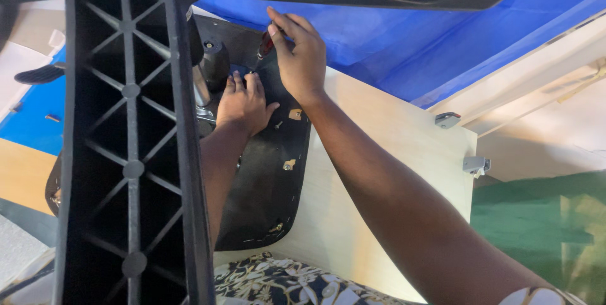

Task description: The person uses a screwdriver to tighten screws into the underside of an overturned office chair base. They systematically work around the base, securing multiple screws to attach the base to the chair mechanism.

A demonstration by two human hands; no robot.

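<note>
My right hand (pixel 300 52) grips a screwdriver with a dark red handle (pixel 266 44), its tip pointing down at the black underside of a chair seat (pixel 265 179). My left hand (pixel 243 103) lies flat on that black seat panel just below the screwdriver tip, fingers together, steadying it. A shiny metal column (pixel 201 87) and a black mechanism housing (pixel 216 62) stand right beside my left hand. A black ribbed chair-base leg (pixel 132 141) fills the left foreground and hides part of my left forearm.
The seat rests on a light wooden board (pixel 385 153) with metal brackets (pixel 475 165) at its right edge. Blue sheeting (pixel 404 46) lies behind. A loose screw (pixel 52 117) sits on the blue surface at left. Green cloth (pixel 536 229) is at right, patterned fabric (pixel 284 283) near me.
</note>
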